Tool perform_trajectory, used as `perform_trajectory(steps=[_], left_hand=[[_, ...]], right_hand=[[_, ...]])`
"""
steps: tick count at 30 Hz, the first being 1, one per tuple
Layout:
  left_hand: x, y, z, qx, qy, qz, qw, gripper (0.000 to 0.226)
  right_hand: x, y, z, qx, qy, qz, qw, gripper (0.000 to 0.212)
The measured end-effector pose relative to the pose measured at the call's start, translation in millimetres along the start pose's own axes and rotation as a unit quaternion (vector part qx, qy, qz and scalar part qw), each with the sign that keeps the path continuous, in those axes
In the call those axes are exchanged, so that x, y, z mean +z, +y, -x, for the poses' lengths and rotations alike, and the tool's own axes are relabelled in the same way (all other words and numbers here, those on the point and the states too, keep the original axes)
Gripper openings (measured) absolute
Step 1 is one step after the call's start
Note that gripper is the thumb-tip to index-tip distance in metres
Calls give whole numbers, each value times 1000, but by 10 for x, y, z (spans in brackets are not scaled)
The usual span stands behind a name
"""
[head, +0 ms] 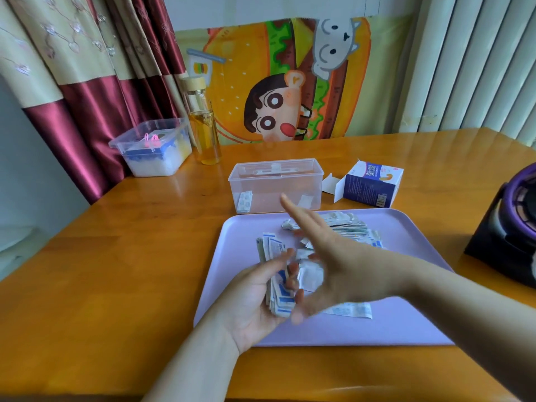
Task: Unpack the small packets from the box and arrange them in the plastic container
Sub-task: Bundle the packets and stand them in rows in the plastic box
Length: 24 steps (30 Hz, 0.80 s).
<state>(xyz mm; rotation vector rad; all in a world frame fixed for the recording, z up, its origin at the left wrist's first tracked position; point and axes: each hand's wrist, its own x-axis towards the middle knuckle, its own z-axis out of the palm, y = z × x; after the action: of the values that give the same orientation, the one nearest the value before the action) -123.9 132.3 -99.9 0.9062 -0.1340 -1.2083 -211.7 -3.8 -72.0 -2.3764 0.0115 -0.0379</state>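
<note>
My left hand grips a stack of small white-and-blue packets over the lilac tray. My right hand hovers just right of the stack, fingers spread and blurred, its thumb near the stack's lower end; whether it touches the packets is unclear. More loose packets lie heaped at the tray's far side, and one strip lies near the front. The clear plastic container stands behind the tray with two packets leaning inside. The blue-and-white box lies opened to its right.
At the back left stand a second clear tub with blue and pink items and a glass bottle of yellow liquid. A dark purple device sits at the table's right edge. A cartoon cloth hangs behind.
</note>
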Motion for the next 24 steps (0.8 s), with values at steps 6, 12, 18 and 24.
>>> perform_trajectory(steps=[6,12,18,24], left_hand=[[77,-1,27,-9,-62,-86,994,24],[87,44,74,20,-50,-133,990,12],[85,86,65,36,-70,-205,976,13],[47,97,71,54,-127,-241,961,28]], right_hand=[[196,-60,-24,-62,33,171,983,105],[128,-17,-57,-90,69,144,983,88],[96,-80,-49,-89,52,158,982,92],[70,-91,-8,-64,30,150,986,103]])
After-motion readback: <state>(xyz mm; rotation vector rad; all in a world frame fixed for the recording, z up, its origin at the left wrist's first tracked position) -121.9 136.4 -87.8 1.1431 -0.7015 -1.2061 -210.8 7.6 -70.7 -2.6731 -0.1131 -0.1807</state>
